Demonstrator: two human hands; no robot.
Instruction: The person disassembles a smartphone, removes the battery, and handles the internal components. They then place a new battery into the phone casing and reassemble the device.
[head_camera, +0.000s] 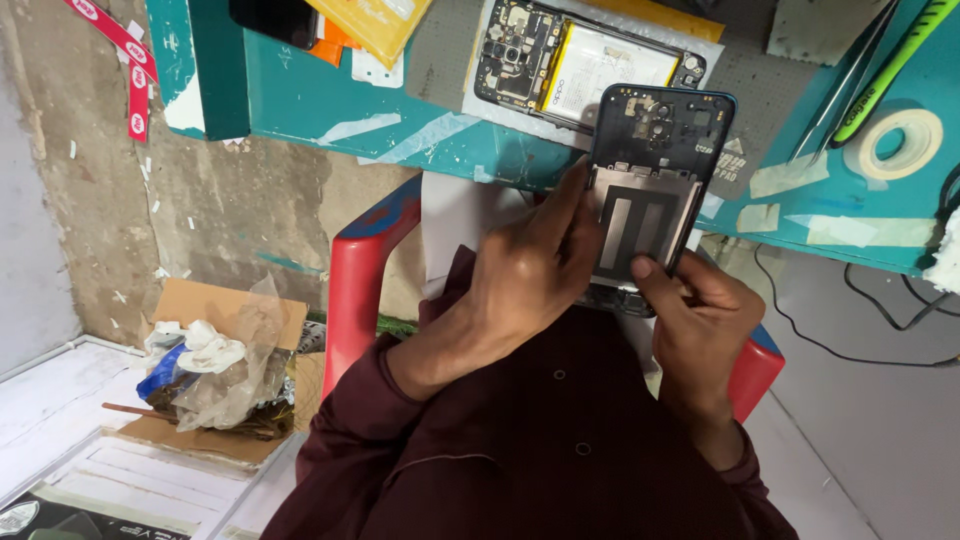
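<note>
Between both hands sits a dark phone back cover (650, 190), inner side up, over the lap beside the teal surface (300, 90). Left hand (530, 270) closes its grip on the cover's left edge; right hand (700, 320) pinches the bottom. Behind it lies 1 opened phone (570, 60), then a tape roll (895, 140).

We see a teal workbench (300, 90) flecked with tape scraps. On it lie an opened phone (575, 62) on a grey mat (440, 55), a tape roll (893, 142), tweezers (845, 85), and a yellow packet (375, 25).
</note>
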